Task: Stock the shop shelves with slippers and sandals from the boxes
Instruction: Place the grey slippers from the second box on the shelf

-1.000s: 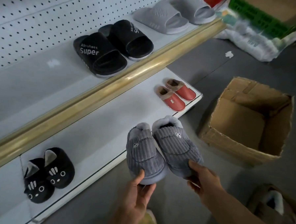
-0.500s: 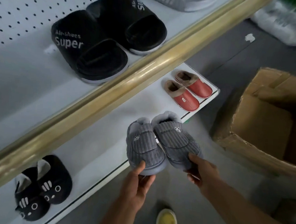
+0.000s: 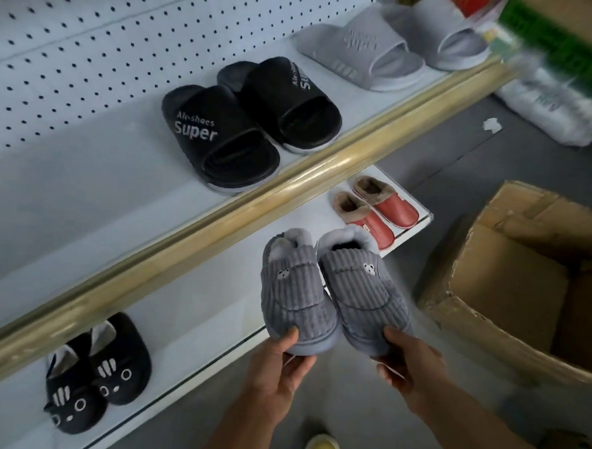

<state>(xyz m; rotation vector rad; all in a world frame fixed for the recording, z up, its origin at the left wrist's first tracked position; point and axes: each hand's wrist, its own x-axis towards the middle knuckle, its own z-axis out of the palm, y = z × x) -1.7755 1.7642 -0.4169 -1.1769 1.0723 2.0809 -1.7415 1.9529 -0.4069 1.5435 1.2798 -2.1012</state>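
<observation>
1. Above the lower shelf's (image 3: 194, 308) front edge, near 5 o'clock of the frame: grey slippers (image 3: 335, 295) held side by side, heels toward the shelf, toes toward the body.
2. Left hand (image 3: 276, 374) pinching the left slipper's toe, thumb on top and fingers curled beneath; right hand (image 3: 410, 364) gripping the right toe likewise, fingers mostly hidden.
3. Already stocked, by the look of it: black slides (image 3: 251, 126) and grey slides (image 3: 393, 47) on the upper shelf (image 3: 67, 185); cat slippers (image 3: 94, 375) at 8 o'clock and red slippers (image 3: 374, 211) at 2 o'clock on the lower.
4. Left to do, judging from this: setting the grey pair into the bare gap between the cat and red pairs. Box (image 3: 525, 277) at 3 o'clock open, no stock visible inside from here.
5. Grey pair: ribbed corduroy, fleecy collars, small bear patches, rounded toes, smooth soles.
6. Slides: moulded foam or rubber, printed "Super". Red pair: smooth, leather-like, brown fur lining. Cat pair: plush, stitched faces.
7. Shelving: white painted metal, pegboard back, rounded brass-coloured rail (image 3: 254, 201).
</observation>
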